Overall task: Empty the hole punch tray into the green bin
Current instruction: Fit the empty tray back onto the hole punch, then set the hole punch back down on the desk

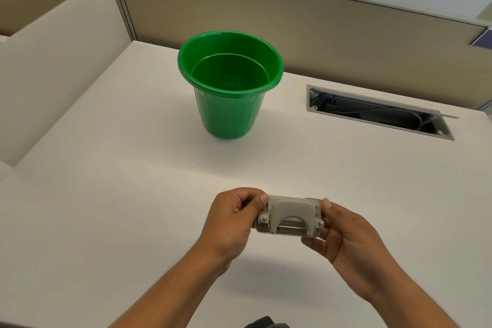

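In the head view, the hole punch [290, 217] is held above the white desk [133, 194], clamped at its ends between the left hand [231, 221] and the right hand [343, 234], well short of the green bin [229, 85], which stands upright and appears empty. If the tray is detached here rather than over the bin, paper chads may be scattered on the desk; whether the tray is still seated cannot be told.

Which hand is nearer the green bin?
The left hand. It grips the hole punch's left end and sits a bit farther up the desk, toward the green bin. The right hand is lower and off to the right.
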The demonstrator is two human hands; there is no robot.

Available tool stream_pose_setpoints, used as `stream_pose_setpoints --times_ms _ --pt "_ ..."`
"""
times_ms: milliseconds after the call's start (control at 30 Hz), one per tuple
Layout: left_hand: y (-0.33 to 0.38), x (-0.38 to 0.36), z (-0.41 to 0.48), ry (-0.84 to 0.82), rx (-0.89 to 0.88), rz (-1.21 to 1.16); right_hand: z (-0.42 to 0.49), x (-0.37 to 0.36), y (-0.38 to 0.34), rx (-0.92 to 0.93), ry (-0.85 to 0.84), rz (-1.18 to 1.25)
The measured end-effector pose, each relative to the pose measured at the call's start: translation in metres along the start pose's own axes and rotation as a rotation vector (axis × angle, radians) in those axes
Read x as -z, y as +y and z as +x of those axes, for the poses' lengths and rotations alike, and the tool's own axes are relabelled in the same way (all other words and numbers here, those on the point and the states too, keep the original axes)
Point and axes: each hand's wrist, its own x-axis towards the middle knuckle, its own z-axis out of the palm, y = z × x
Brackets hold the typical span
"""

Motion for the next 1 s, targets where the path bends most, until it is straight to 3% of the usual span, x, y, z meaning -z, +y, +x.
stream_pose_setpoints --times_ms 333,633,833,1000 --pt "-0.022 -0.002 0.003 -0.011 0.086 0.083 0.010 0.009 0.017 -0.046 0.153 -0.159" --pt "-0.042 -0.010 0.023 0.164 0.168 0.165 0.038 0.016 0.037 -0.130 0.299 -0.121" --pt "-0.054 -0.017 0.031 0.024 0.221 0.221 0.059 0.023 0.044 -0.114 0.410 -0.156" --pt "-0.066 -0.023 0.041 0.160 0.243 0.273 0.071 0.028 0.052 -0.145 0.411 -0.185"
